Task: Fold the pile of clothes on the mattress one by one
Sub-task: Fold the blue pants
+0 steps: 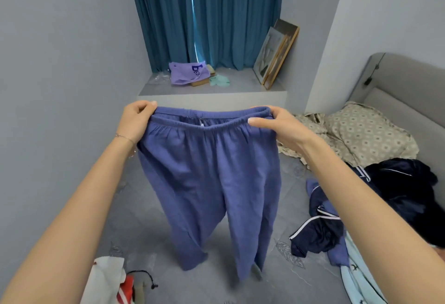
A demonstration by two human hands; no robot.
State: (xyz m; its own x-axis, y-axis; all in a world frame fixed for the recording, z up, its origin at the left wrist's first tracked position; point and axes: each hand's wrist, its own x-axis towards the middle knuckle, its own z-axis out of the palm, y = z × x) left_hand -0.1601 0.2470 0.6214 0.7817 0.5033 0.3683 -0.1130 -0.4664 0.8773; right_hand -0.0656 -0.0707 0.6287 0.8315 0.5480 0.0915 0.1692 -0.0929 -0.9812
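Note:
A pair of blue-purple trousers [209, 178] hangs in the air in front of me, legs dangling down toward the grey mattress [149, 209]. My left hand [136, 123] pinches the left end of the elastic waistband. My right hand [279, 125] grips the right end, thumb lying along the band. The waistband is stretched wide between the two hands. To the right lies a pile of clothes [385, 197]: dark navy garments with white piping, a blue piece and a pale blue patterned one at the lower right edge.
A patterned pillow [368, 135] and crumpled sheet lie by the grey headboard [407, 79]. A white bag [108, 279] with red items sits at lower left. On the window ledge stand picture frames [277, 55] and a purple bag [185, 73] before teal curtains.

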